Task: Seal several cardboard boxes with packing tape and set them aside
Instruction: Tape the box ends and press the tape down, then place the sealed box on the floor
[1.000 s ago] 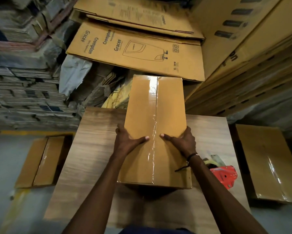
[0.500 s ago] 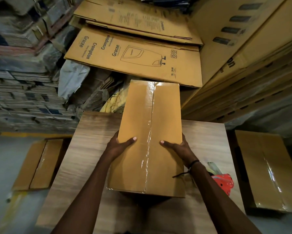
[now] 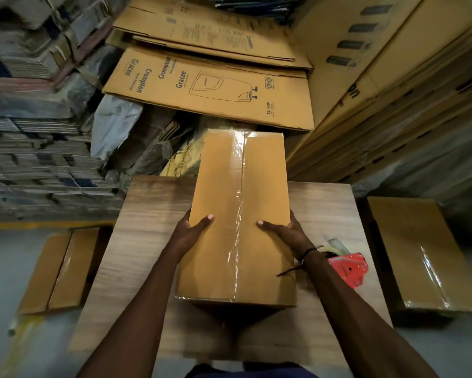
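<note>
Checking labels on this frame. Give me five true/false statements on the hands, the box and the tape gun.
1. Both hands grip the box by its sides. True: left hand, right hand.
2. Tape runs along the box's top seam. True.
3. The tape dispenser is in the right hand. False: it lies on the table.
4. The dispenser is blue. False: red.
5. A taped box sits right of the table. True.

Wood-grain table [image 3: 153, 241], flattened printed cartons [image 3: 207, 88] behind, stacked flat cardboard bundles [image 3: 33, 148] left.
</note>
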### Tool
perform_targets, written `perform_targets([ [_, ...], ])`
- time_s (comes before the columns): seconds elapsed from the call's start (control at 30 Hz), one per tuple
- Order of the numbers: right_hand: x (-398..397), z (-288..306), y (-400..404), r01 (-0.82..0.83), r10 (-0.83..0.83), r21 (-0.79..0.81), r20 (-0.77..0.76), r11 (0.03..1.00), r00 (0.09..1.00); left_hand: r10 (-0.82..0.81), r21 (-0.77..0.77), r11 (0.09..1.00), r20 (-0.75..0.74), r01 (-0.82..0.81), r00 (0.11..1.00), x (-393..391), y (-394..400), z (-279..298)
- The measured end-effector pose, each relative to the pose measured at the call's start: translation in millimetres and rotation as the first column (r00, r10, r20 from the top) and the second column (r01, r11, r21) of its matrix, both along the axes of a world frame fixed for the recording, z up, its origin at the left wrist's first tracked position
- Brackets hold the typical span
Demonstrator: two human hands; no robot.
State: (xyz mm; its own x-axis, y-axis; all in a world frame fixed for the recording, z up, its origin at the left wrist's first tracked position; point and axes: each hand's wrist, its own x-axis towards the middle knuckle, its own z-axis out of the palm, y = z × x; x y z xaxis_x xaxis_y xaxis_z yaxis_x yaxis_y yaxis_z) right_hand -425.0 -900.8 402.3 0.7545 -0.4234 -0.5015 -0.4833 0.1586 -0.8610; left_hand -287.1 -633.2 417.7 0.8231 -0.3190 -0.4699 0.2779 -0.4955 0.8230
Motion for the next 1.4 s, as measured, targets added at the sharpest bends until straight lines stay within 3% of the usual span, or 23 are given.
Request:
perform_targets([
  [0.33, -93, 24, 81, 0.135, -0.121, -0.118, 0.112, 0.984, 0.986, -0.09, -0.052, 0.994, 0.145, 0.099, 0.985, -70, 70, 7],
  [0.6, -181, 121, 104, 0.317, -0.233, -0.254, 0.312, 0.914, 0.921, -0.179, -0.284, 0.919, 0.315, 0.272, 0.932, -118, 67, 94],
  [0.83, -297, 180, 81, 0.51, -0.404, -0.222, 0.39, 0.831, 0.828, -0.306, -0.33, 0.832, 0.396, 0.446, 0.865, -187, -6, 156],
  [0.97, -376, 196, 55, 0.64, -0.519, -0.275, 0.402, 0.717, 0.754, -0.422, -0.31, 0.776, 0.393, 0.549, 0.817, -249, -65, 175],
  [1.13, -489, 207, 19, 0.755, -0.625, -0.277, 0.43, 0.595, 0.651, -0.555, -0.281, 0.66, 0.441, 0.696, 0.705, -340, -154, 175],
  [1.4, -659, 207, -78, 0.817, -0.706, -0.301, 0.413, 0.491, 0.576, -0.655, -0.324, 0.56, 0.391, 0.763, 0.647, -501, -299, 158],
])
